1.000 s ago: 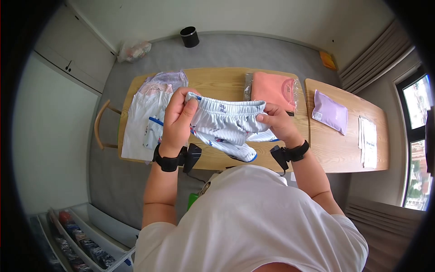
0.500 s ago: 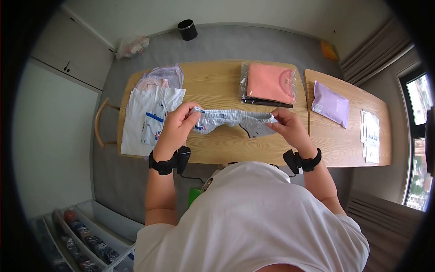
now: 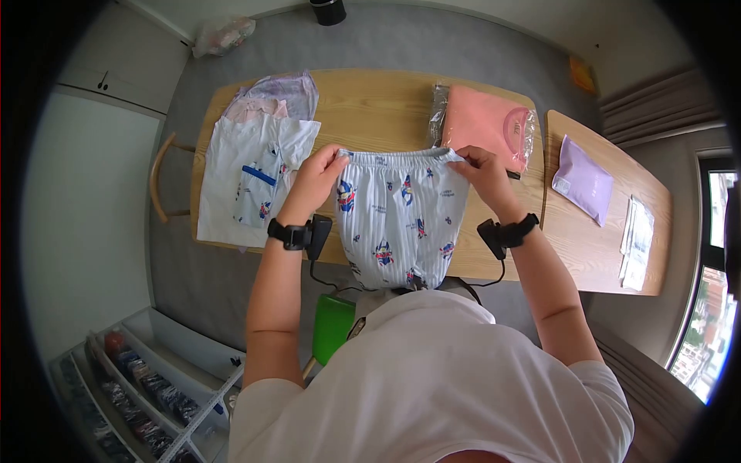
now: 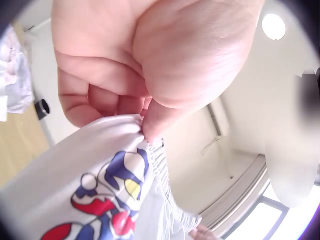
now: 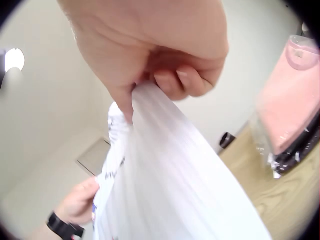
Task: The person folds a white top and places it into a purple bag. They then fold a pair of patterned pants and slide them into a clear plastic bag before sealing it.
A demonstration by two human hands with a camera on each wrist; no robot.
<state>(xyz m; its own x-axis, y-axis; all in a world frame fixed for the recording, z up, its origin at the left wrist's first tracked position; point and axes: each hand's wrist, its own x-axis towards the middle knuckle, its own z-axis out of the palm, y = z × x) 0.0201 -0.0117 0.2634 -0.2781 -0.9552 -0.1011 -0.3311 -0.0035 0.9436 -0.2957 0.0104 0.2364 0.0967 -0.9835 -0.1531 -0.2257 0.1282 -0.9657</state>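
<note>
Pale striped pajama bottoms (image 3: 401, 220) with cartoon prints and a gathered elastic waistband hang spread in front of me, over the table's near edge. My left hand (image 3: 315, 181) pinches the left end of the waistband, and my right hand (image 3: 490, 176) pinches the right end. The left wrist view shows the thumb pressing the cloth (image 4: 100, 180) against curled fingers beside a printed figure. In the right wrist view, the fabric (image 5: 170, 165) drops in a taut fold from between thumb and fingers.
A white T-shirt (image 3: 224, 170) lies at the table's left, a folded printed piece with blue trim (image 3: 251, 201) on it. Coral clothing in clear plastic (image 3: 482, 116) is at the right. A second table bears a lilac pouch (image 3: 583, 181) and white packets (image 3: 637, 243). A green chair (image 3: 333, 328) stands below.
The pajama bottoms went from bunched, to swung away with the waistband stretched, to hanging full length toward me. Both hands kept hold of the waistband ends. The head view has shifted slightly.
</note>
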